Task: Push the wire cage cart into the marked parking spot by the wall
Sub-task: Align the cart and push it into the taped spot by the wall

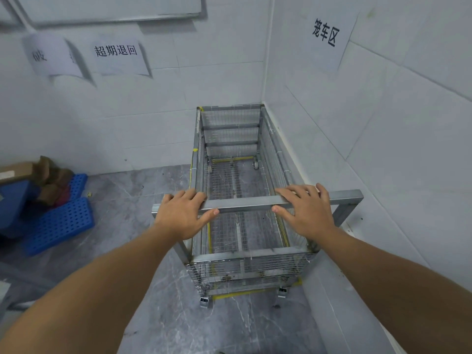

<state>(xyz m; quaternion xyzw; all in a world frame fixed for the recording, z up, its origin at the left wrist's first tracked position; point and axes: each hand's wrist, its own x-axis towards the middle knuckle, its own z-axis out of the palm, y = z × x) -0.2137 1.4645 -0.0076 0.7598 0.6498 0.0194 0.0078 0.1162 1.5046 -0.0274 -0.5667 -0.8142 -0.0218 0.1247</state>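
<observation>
Now the left hand [182, 215] and right hand [305, 213] rest flat, fingers straight and unclasped, on the wire cage cart's [231, 139] handle bar [245, 203] beside the wall [383, 123].

- A white sheet [116, 56] printed with the black characters 超期退回 is seen hung at the upper left.
- A second sheet [51, 56] is hung just left of it; its lower edge is curled and its print is too blurred to be read.
- A grey-framed board [115, 11] is mounted above both sheets and is cut off by the top edge.
- Two blue perforated plastic panels [60, 223] are laid on the grey marbled floor [143, 251] at the left.
- A cardboard box [15, 171] is seen at the left edge, with crumpled brown material [52, 180] beside it.
- A small pale object [89, 193] is seen on the floor just beside the panels.
</observation>
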